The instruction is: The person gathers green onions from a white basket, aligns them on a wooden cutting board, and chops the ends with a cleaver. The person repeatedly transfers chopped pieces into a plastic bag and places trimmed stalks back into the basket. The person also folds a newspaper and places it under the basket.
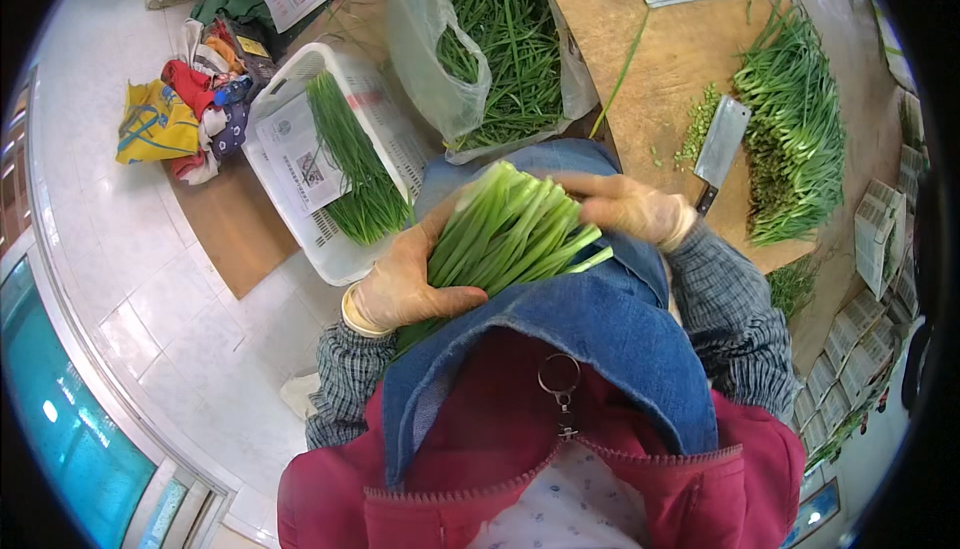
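Okay, so a fat bundle of green stalks [510, 234] is being held over the lap, just above the blue denim apron [610, 324], pale cut ends pointing up and to the right. Its lower side is gripped by the gloved left hand [412, 274], fingers behind, thumb across the front. The right hand [630, 211] is laid at the cut ends, but it's a bit blurred, so whether anything is pinched there or the ends are just being patted can't be told.

Handling-wise, it should be light, fairly firm at the pale bases and floppy toward the leaves, probably a little slick, and easily bruised if squeezed. It's best taken around the thick stem part with a broad, gentle grip, since single stalks could be shed from a loose one.

As for the surroundings, a cleaver [722, 144] is parked on the counter [660, 59], handle aimed toward the right wrist, so some care is called for on that side. It's flanked by chopped bits [700, 121] and a big heap of greens [795, 129]. Straight ahead, room is taken up by a stuffed plastic bag [425, 59], and to the left a white basket [340, 267] is lined with newspaper [285, 144].
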